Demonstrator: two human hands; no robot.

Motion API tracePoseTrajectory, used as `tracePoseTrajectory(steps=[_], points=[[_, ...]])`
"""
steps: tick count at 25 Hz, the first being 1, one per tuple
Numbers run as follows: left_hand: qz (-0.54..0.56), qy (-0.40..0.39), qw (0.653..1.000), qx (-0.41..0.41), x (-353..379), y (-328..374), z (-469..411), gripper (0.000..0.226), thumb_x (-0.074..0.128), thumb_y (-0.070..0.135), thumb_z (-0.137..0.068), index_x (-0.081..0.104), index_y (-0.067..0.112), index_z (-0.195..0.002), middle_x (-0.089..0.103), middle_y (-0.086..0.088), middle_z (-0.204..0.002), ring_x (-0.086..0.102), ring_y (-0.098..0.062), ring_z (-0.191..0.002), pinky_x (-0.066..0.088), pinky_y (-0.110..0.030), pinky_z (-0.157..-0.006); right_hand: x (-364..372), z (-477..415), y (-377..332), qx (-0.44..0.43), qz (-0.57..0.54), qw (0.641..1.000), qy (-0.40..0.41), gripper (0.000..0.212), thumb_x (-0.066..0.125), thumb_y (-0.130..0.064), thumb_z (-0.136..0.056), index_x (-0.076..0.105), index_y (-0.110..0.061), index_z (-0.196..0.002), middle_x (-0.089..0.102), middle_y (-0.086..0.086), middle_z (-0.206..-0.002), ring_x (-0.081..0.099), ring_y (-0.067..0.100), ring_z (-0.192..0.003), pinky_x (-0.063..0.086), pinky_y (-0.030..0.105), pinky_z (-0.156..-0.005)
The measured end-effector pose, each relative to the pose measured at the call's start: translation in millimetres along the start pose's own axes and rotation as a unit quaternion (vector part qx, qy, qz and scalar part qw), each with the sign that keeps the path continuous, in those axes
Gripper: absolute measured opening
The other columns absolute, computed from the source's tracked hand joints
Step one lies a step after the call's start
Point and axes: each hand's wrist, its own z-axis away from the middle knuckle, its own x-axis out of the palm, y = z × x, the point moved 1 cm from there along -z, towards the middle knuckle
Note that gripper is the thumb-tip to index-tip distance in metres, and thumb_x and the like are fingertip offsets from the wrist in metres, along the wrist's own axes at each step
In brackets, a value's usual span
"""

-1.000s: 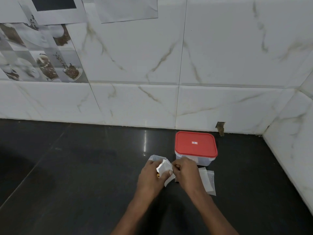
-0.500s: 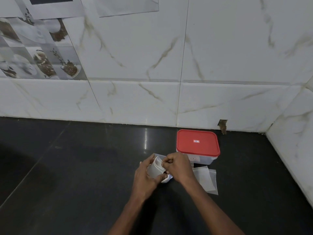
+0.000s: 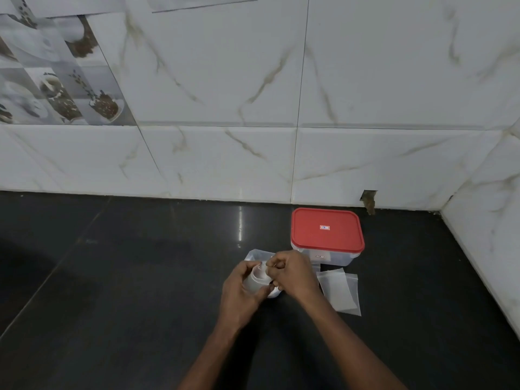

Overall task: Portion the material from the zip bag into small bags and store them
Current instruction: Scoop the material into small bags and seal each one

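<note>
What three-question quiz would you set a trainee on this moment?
1. True or false: the red lid sits on the clear container.
2. Where do the empty small bags lie? A) left of both hands. B) right of the right hand, in front of the container. C) on top of the lid.
3. What do the left hand and the right hand hold together?

Key: 1 true. 2 B. 3 a small plastic bag: the left hand's fingers curl round it and the right hand pinches its top edge.
</note>
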Motion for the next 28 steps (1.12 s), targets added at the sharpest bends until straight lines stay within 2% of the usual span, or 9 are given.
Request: tracePoseTrajectory(steps=[4,6,8,11,16,19,22,25,28], points=[[0.031,0.042,0.996,-0.076,-15,-18,-1,0.053,0.087,0.017,-0.071,0.065,0.031,-0.117,0.073,0.017,-0.106,0.068,-0.002,-0.100,0.049,-0.014,-0.082,-15,-12,29,0.033,0.044,0.993,0.105,0.006,0.069,-0.017,-0.085,0.075,-0.014,-0.084,0.074,0.001,-0.081,0.068,0.017,-0.076,0.053,0.030,-0.071],[0.025,0.050,0.993,-0.099,-22,-27,0,0.071,0.086,0.020,-0.074,0.056,0.022,-0.138,0.066,0.011,-0.122,0.064,-0.008,-0.110,0.050,-0.023,-0.092,-15,-10,42,0.041,0.098,0.990,0.095,0.009,0.068,-0.020,-0.087,0.074,-0.014,-0.084,0.072,0.000,-0.078,0.064,0.012,-0.072,0.048,0.025,-0.065],[0.021,0.051,0.991,-0.119,-23,-34,3,0.075,0.085,0.022,-0.076,0.052,0.016,-0.142,0.064,0.002,-0.129,0.062,-0.015,-0.116,0.052,-0.032,-0.097,-5,-4,45,0.026,0.145,0.986,0.080,0.015,0.067,-0.028,-0.089,0.071,-0.013,-0.091,0.069,0.001,-0.082,0.064,0.014,-0.077,0.053,0.029,-0.069],[0.027,0.058,0.989,-0.132,-19,-47,5,0.058,0.083,0.020,-0.078,0.060,0.015,-0.131,0.069,-0.001,-0.119,0.067,-0.017,-0.108,0.055,-0.031,-0.091,12,2,46,0.010,0.191,0.977,0.097,0.022,0.062,-0.031,-0.092,0.067,-0.013,-0.104,0.069,0.004,-0.096,0.065,0.021,-0.089,0.054,0.035,-0.077],[0.040,0.037,0.989,-0.140,-15,-53,5,0.046,0.079,0.025,-0.083,0.063,0.020,-0.126,0.069,0.008,-0.111,0.065,-0.006,-0.101,0.049,-0.018,-0.081,22,-6,49,0.011,0.197,0.976,0.090,0.012,0.059,-0.022,-0.093,0.065,-0.012,-0.098,0.070,0.005,-0.096,0.063,0.017,-0.086,0.054,0.033,-0.079],[0.055,0.003,0.989,-0.135,-9,-54,6,0.037,0.077,0.025,-0.085,0.062,0.029,-0.119,0.067,0.020,-0.104,0.062,0.005,-0.098,0.046,-0.011,-0.076,26,-6,46,-0.026,0.221,0.972,0.077,0.020,0.056,-0.020,-0.095,0.061,-0.013,-0.112,0.068,0.005,-0.104,0.063,0.018,-0.092,0.052,0.029,-0.081],[0.078,-0.021,0.988,-0.131,-4,-56,3,0.032,0.077,0.025,-0.086,0.063,0.037,-0.112,0.071,0.016,-0.106,0.067,0.000,-0.101,0.051,-0.016,-0.079,34,-9,47,-0.073,0.269,0.959,0.052,0.030,0.051,-0.015,-0.095,0.061,-0.013,-0.123,0.064,0.008,-0.112,0.062,0.021,-0.097,0.049,0.029,-0.081],[0.109,-0.023,0.985,-0.136,-1,-60,1,0.033,0.077,0.024,-0.085,0.065,0.038,-0.112,0.075,0.009,-0.107,0.070,-0.005,-0.100,0.057,-0.027,-0.085,40,-5,48,-0.098,0.308,0.944,0.059,0.025,0.062,-0.011,-0.088,0.067,-0.011,-0.112,0.063,0.008,-0.104,0.063,0.021,-0.087,0.051,0.029,-0.072],[0.132,-0.021,0.982,-0.136,-1,-61,0,0.034,0.077,0.021,-0.085,0.065,0.032,-0.116,0.076,0.006,-0.107,0.072,-0.008,-0.100,0.058,-0.031,-0.086,42,-3,52,-0.151,0.329,0.928,0.086,0.036,0.090,-0.009,-0.054,0.069,-0.010,-0.083,0.064,0.006,-0.080,0.062,0.017,-0.063,0.050,0.025,-0.049]])
